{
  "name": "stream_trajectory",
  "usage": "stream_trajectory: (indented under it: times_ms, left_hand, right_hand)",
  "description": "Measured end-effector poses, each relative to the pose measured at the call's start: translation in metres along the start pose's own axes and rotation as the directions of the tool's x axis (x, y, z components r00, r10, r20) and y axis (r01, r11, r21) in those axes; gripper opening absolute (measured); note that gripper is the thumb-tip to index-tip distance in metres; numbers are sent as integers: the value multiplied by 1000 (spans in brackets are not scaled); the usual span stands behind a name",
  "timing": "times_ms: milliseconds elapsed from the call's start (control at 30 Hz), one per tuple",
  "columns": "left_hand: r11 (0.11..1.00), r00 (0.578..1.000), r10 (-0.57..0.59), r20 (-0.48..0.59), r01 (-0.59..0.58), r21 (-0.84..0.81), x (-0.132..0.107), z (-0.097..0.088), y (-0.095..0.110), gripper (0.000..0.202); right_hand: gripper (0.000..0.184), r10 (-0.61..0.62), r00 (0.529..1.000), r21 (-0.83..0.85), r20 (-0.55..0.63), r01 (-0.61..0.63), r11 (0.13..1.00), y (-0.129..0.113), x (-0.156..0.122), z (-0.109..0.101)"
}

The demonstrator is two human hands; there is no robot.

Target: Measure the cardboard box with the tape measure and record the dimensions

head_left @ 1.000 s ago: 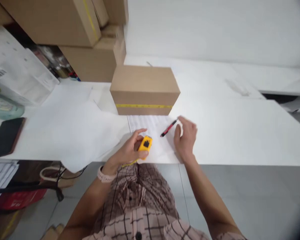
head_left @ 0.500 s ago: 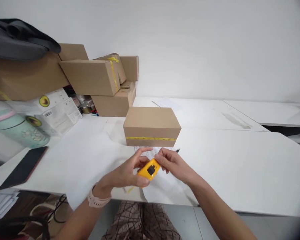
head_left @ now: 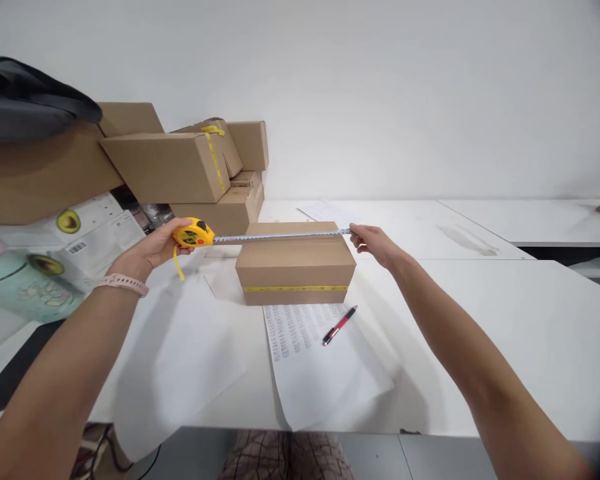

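My left hand [head_left: 163, 245] is closed around a yellow tape measure [head_left: 194, 233], whose yellow strap dangles below. From the case, its metal blade [head_left: 280, 235] runs out to the right across the top of a closed cardboard box [head_left: 295, 277]. My right hand [head_left: 373, 241] pinches the blade's free end near the box's upper right edge. Whether the blade touches the box top, I cannot tell. Yellow tape with dark marks crosses the box's front. Before the box lies a printed sheet [head_left: 325, 383] with a red and black pen [head_left: 339, 325] on it.
Cardboard boxes [head_left: 165, 167] are stacked at the back left, with a dark bag [head_left: 35, 100] on top. Below them are a white carton with avocado pictures [head_left: 95, 243] and a mint green bottle [head_left: 50, 283]. Another paper [head_left: 325, 211] lies behind the box, near the wall.
My hands have moved apart and up over the box, drawing the blade out of the tape measure. The sheet and pen in front of the box are now uncovered.
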State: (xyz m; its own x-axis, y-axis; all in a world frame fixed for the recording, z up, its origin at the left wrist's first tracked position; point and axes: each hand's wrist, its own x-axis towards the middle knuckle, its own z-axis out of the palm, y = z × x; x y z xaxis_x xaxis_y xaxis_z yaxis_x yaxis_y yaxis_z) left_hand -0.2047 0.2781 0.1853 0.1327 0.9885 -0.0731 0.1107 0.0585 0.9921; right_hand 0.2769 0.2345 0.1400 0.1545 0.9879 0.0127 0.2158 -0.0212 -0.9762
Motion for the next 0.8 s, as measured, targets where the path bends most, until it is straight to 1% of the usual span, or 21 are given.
stream_trajectory:
  times_ms: [67, 133, 167, 233, 300, 367, 433, 500, 600, 700, 800]
  left_hand:
    - [999, 999, -53, -12, 53, -5, 10, -6, -6, 36]
    - [998, 998, -62, 15, 62, -12, 14, -3, -10, 38]
    - [999, 998, -52, 44, 53, -8, 16, 1, -10, 39]
    - [999, 995, -30, 97, 28, 14, 19, 12, -8, 37]
    - [999, 991, -26, 135, 20, 42, 24, 26, -6, 35]
    - [998, 989, -32, 146, 25, 51, 30, 36, -4, 35]
    - [998, 989, -39, 145, 31, 56, 37, 42, -5, 37]
    - [998, 988, -43, 149, 34, 62, 41, 43, -7, 38]
    - [998, 986, -39, 161, 30, 62, 44, 39, -11, 37]
    - [998, 985, -38, 170, 28, 56, 45, 36, -14, 38]
    - [998, 983, -46, 177, 37, 55, 46, 35, -15, 43]
  right_hand:
    - [40, 19, 1000, -122, -4, -19, 992, 4, 3, 10]
    - [38, 48, 999, -188, 19, -43, 981, 4, 3, 18]
    - [38, 69, 997, -189, 35, -62, 980, 3, 3, 20]
    - [38, 114, 992, -146, 46, -106, 984, 3, 4, 25]
    - [34, 151, 988, -65, 37, -148, 987, 6, 8, 30]
    - [29, 174, 983, 42, 66, -177, 983, 10, 12, 36]
    - [28, 194, 974, 141, 121, -210, 967, 15, 15, 42]
    - [29, 216, 964, 200, 153, -245, 949, 20, 15, 46]
    - [30, 242, 958, 233, 156, -273, 933, 22, 14, 46]
    - [27, 272, 952, 239, 139, -299, 924, 20, 11, 44]
    - [23, 305, 948, 207, 92, -318, 925, 17, 10, 41]
